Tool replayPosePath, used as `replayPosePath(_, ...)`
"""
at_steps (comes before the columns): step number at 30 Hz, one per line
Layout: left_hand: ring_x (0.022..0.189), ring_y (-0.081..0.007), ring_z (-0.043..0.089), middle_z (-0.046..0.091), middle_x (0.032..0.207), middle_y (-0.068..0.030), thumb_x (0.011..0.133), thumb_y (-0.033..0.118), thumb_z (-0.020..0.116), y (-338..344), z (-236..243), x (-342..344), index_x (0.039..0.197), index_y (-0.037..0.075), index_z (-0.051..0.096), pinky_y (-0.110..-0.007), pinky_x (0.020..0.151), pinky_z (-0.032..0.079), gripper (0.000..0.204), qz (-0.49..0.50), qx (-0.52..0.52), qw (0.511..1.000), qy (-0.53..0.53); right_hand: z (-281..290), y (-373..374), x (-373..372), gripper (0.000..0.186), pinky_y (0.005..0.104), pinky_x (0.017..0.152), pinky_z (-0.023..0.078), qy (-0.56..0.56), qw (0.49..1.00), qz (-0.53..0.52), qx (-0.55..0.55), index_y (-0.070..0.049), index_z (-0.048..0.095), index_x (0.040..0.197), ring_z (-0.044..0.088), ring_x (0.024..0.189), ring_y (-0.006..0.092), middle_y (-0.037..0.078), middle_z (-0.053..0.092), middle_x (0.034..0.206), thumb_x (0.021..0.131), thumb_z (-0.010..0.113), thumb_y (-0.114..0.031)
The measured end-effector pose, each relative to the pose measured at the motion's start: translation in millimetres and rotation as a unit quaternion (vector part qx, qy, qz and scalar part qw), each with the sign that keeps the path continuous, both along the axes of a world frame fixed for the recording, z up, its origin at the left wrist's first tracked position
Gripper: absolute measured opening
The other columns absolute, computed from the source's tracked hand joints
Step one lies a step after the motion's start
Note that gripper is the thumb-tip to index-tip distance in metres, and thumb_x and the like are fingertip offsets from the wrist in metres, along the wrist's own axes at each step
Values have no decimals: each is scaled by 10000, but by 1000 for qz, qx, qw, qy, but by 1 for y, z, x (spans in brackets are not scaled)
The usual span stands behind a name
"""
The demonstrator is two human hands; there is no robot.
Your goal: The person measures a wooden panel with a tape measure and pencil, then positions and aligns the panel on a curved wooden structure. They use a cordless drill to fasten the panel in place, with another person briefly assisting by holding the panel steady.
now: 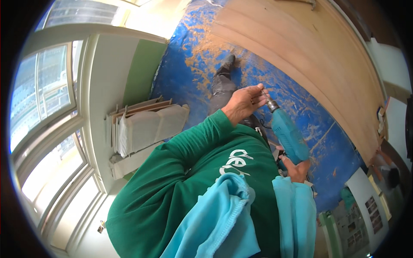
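A teal power drill (288, 133) is held out in front of me, its metal chuck (272, 104) pointing up and away. My right hand (296, 168) grips the drill by its handle at the lower end. At the front of the chuck, my left hand (245, 102) has its fingers closed on what looks like a thin bit, too small to make out clearly. A dark cord loops below the chuck. Light blue fabric (215, 215) hangs over my green top.
Wood dust lies on a blue floor covering (189, 51). A large pale wooden panel (327, 64) spans the right. Wrapped boards (148, 127) lean by the left wall under windows (43, 81). More items (389, 176) stand at the far right.
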State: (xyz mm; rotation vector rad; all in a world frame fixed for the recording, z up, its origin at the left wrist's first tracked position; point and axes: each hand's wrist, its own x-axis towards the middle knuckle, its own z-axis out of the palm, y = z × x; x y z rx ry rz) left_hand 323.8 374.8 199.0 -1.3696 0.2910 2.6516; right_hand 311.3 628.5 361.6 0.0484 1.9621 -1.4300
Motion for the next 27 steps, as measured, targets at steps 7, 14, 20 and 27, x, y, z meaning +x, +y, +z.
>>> replayPosePath(7,907,-179,701,733,986,-69,1090,206,614,-74,-33,-55,1127,63,655,-344,846,595,153,-81,11,997,14,-29,-64,-30,667,376,998,549,99,987,35,123,9,544,1475,712,1109,252,168,716,1267,850,772,-41)
replayPosePath(14,997,-279,684,689,1043,-140,1144,215,471,-102,-120,-150,1102,38,594,-435,964,582,219,-35,119,992,21,-66,-189,-102,728,413,885,592,123,967,-8,221,32,495,1478,749,1007,278,219,733,1178,878,850,-178)
replayPosePath(20,1137,-271,620,710,1210,-117,1160,314,377,-131,-157,-206,1128,100,611,-461,1029,537,318,-83,71,994,16,-104,-239,-166,687,414,856,600,121,968,-8,220,23,493,1450,760,970,313,220,742,1149,906,831,-226)
replayPosePath(27,1076,-249,607,718,1264,-99,1153,316,397,-146,-177,-221,1136,108,650,-441,1011,538,328,-57,69,996,1,-119,-265,-195,653,440,852,603,127,965,21,230,-19,501,1435,766,989,351,224,741,1149,917,824,-251)
